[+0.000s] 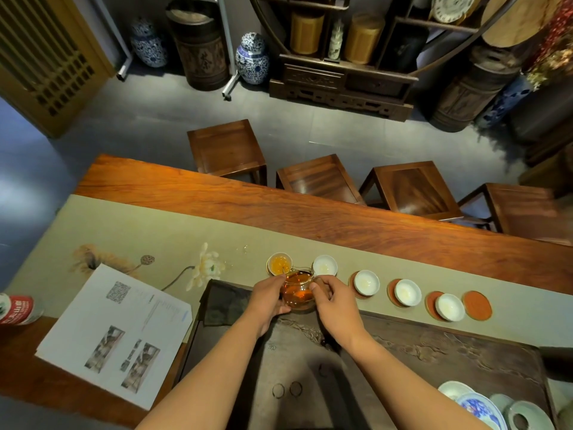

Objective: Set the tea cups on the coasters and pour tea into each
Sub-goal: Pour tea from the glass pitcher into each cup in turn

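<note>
Both hands hold a glass pitcher [297,290] of amber tea, tilted to the left. My left hand [268,294] cups its left side and my right hand [331,301] grips its handle side. A thin stream runs from the spout into the leftmost white cup [279,264], which holds orange tea. Several empty white cups [325,264] [366,282] [407,292] [449,307] stand in a row to the right on reddish coasters. One bare coaster [477,305] lies at the right end.
A dark cloth [224,302] lies left of the pitcher on the carved dark tea tray [449,352]. Printed papers [114,333] and a red can [15,308] are at the left. Blue-and-white dishes [483,408] sit bottom right. Wooden stools [319,178] stand beyond the table.
</note>
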